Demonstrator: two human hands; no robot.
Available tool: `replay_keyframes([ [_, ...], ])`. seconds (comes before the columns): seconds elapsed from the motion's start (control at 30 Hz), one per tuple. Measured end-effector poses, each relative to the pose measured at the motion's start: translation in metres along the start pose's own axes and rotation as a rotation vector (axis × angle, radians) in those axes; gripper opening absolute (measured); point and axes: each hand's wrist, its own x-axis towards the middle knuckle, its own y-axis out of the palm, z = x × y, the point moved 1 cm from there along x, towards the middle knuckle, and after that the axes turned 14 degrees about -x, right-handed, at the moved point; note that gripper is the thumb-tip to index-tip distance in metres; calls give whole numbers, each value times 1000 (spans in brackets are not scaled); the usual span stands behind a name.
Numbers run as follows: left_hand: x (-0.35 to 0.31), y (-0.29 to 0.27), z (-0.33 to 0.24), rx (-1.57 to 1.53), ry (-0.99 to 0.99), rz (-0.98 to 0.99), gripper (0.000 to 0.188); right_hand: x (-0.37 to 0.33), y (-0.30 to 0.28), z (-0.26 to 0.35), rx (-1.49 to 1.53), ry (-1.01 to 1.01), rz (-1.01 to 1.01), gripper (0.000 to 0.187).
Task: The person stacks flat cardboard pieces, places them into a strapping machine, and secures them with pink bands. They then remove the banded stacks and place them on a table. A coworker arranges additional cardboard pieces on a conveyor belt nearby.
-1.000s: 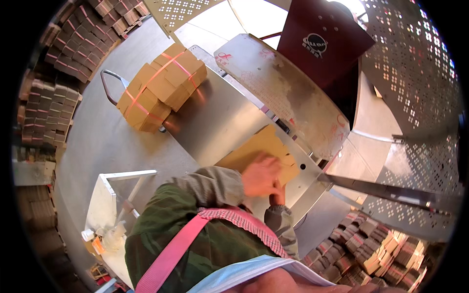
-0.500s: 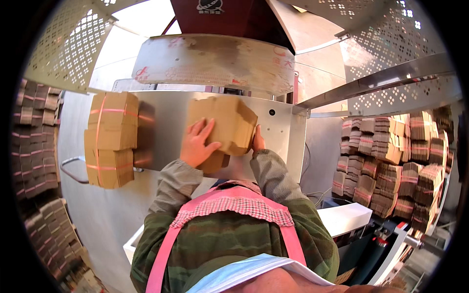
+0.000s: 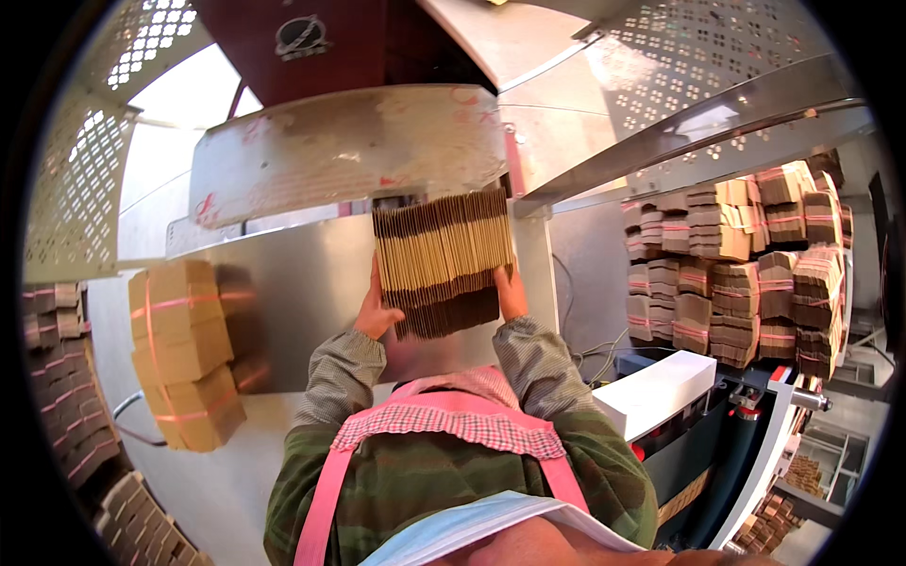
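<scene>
A stack of folded brown cardboard pieces (image 3: 444, 264) stands on edge over the steel table (image 3: 302, 292), its many thin edges facing up. My left hand (image 3: 377, 304) presses against its left side, thumb toward the near corner. On the opposite side my right hand (image 3: 511, 293) grips the stack, so it is squeezed between both palms. The stack's far end lies close to the metal cover of the machine (image 3: 349, 151). Whether its underside rests on the table is hidden.
At the left stands a cardboard bundle (image 3: 184, 354) tied with pink strap. Many strapped bundles (image 3: 736, 269) are piled at the right, more (image 3: 66, 377) at the far left. A steel bar (image 3: 698, 132) crosses the upper right. A white box-shaped part (image 3: 656, 391) sits near my right elbow.
The cardboard stack has been turned from showing its broad face to showing its edges. Both hands now hold opposite sides. The view has swung, shifting the surroundings.
</scene>
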Motion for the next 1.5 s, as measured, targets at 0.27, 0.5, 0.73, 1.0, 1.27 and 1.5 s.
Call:
replay_keyframes([
  [0.27,90,71,28,448,-77,-111,128,58,-64,-8,-26,-98,-40,70],
  [0.5,98,57,53,452,-208,-283,76,44,-54,-34,-412,-109,-83,99],
  [0.73,147,82,23,427,-205,-364,63,88,-44,-26,-454,17,-152,88],
  [1.0,162,60,39,606,-249,-319,63,92,-40,-29,-429,68,-197,76],
  [1.27,167,57,21,487,-336,-198,61,82,-35,-10,-474,105,-195,77],
  [1.5,160,60,21,571,-222,-222,49,82,-41,-5,-473,104,-100,76],
])
